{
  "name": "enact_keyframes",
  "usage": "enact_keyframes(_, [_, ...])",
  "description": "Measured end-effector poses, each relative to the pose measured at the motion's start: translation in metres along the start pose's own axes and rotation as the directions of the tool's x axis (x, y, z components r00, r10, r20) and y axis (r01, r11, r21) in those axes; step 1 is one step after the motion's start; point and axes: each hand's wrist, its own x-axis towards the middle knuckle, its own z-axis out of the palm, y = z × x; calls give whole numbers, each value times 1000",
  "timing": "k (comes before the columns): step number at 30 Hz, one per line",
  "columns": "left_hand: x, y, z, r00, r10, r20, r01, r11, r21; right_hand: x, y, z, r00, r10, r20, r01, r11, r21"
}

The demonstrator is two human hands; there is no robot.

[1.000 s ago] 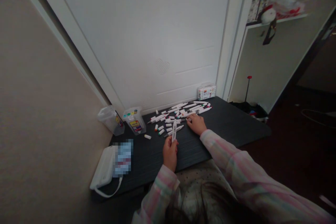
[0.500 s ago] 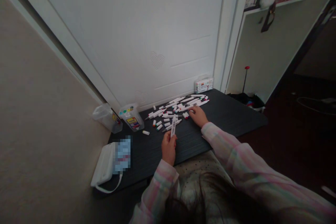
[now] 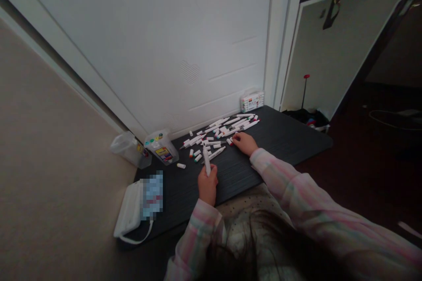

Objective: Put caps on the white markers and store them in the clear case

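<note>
**Hands**
- The left hand [image 3: 207, 184] holds one white marker [image 3: 206, 159]. Its fingers are clamped around the lower end of the barrel.
- The marker stands nearly upright, leaning slightly to the left. It is above the near half of the dark worktop [image 3: 283, 140], just in front of the scatter.
- The right hand [image 3: 244, 143] lies palm down on the worktop at the near edge of the scatter of markers and caps [image 3: 217, 134].
- Its fingers are curled together. The fingertips meet one short red-tipped piece [image 3: 230, 141]. Whether they grip it cannot be told.
- The two hands are apart, with bare worktop between them.

**Scatter**
- The scatter runs in one band from the left centre to the far right of the worktop.
- Longer white markers lie at the right end, and short caps and stubs at the left end.
- The pieces overlap and are too small for an exact count. There are well over a dozen.
- One lone cap [image 3: 181, 166] lies apart, to the left of the band.

**Other items**
- Two clear plastic tubs stand at the far left corner:
  - the plain tub [image 3: 129, 150], at the worktop's edge;
  - the labelled tub [image 3: 161, 147], just beside it, with a yellow label and coloured dots on top.
- One box of markers [image 3: 252, 101] stands at the back, touching the white door [image 3: 165, 30].
- One white case [image 3: 130, 213] with a loop strap lies at the near left corner, overhanging the edge. Part of it is blurred.
</note>
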Motion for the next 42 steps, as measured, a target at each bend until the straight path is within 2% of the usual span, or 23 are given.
enact_keyframes(15, [-2,-1,-3,998,48,31,-52,990,135,-5,-8,-5,1000,30,-4,-30,999,43])
enact_keyframes(20, [-2,-2,-3,998,44,44,-51,985,165,-3,-5,-2,997,71,-37,-63,982,176])
enact_keyframes(24, [-3,-2,-4,998,44,52,-53,982,180,2,1,0,986,147,-79,-108,921,373])
enact_keyframes(28, [-4,-1,-4,997,48,57,-58,978,199,7,5,0,960,272,-69,-172,765,620])
enact_keyframes(33, [-5,1,-4,997,50,61,-62,975,214,9,2,-3,940,331,80,-218,406,888])
enact_keyframes(37, [-6,3,-3,997,54,61,-66,974,217,8,1,-8,935,304,181,-228,127,965])
enact_keyframes(42, [-6,2,-3,996,59,63,-72,972,225,9,4,-10,924,290,251,-227,-114,967])
